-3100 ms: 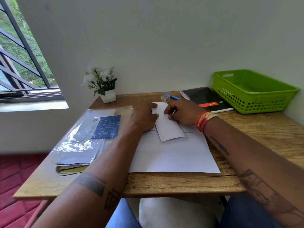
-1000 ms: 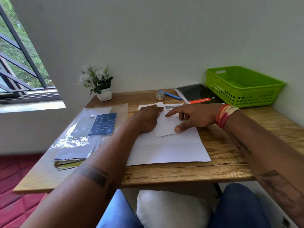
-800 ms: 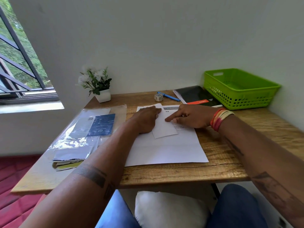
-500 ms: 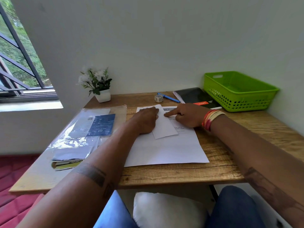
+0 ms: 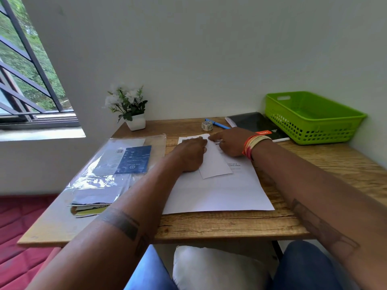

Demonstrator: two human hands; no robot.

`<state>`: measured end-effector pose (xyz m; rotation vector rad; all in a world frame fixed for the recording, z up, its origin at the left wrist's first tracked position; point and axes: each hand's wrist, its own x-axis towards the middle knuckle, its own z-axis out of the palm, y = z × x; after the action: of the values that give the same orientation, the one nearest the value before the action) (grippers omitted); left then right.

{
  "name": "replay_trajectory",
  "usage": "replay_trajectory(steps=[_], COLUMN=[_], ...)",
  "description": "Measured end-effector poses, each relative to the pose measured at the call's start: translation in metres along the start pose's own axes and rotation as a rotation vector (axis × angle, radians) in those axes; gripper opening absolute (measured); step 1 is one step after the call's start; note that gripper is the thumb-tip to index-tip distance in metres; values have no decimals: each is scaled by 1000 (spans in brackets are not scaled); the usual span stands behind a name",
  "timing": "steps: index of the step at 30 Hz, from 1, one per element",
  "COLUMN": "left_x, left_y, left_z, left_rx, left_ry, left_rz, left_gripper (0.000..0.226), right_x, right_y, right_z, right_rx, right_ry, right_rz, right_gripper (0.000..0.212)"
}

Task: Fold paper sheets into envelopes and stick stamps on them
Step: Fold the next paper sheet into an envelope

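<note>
Since a moment ago the right hand (image 5: 231,142) has slid up the fold, and its pointing finger now sits at the far top corner of the folded paper (image 5: 214,162).

Closest to the person, a big flat sheet (image 5: 217,193) lies on the desk (image 5: 209,225). The folded paper lies on top of it. The left hand (image 5: 191,154) rests flat on the left part of the folded paper to keep it from sliding; its grip is loose and has hold of nothing. The right hand only presses with one finger, the others tucked in.

The step looks like rubbing the crease flat. Next comes another fold, so both hands must lift an edge. Farther back are a small roll (image 5: 207,125), maybe stamps, a blue pen (image 5: 217,124) and a green basket (image 5: 312,117)
</note>
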<state>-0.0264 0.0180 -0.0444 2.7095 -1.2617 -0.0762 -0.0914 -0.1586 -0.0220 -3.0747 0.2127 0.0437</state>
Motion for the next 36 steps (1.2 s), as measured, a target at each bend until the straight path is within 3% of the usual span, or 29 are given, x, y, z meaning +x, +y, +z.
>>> replay_trajectory(steps=[4,8,13,16,30,36], left_x=[0,-1,-1,-1,-2,-3], left_y=[0,0,1,0,-1,0], left_z=[1,1,1,1,3,1], left_rx=[18,21,27,17,-26,-44], left_ry=[2,11,19,30,24,13], left_rz=[10,16,11,8,-9,-17], left_gripper=[51,48,50,51,52,51], right_x=[15,26,19,10,-19,-38], right_y=[-4,-5,1,3,17,18], right_z=[0,1,5,4,-11,-16], right_rx=[-24,-84,45,161,128,160], right_ry=[-11,-18,59,91,-172,-261], right_rz=[3,-6,-32,0,66,37], right_gripper=[57,42,38,48,94,101])
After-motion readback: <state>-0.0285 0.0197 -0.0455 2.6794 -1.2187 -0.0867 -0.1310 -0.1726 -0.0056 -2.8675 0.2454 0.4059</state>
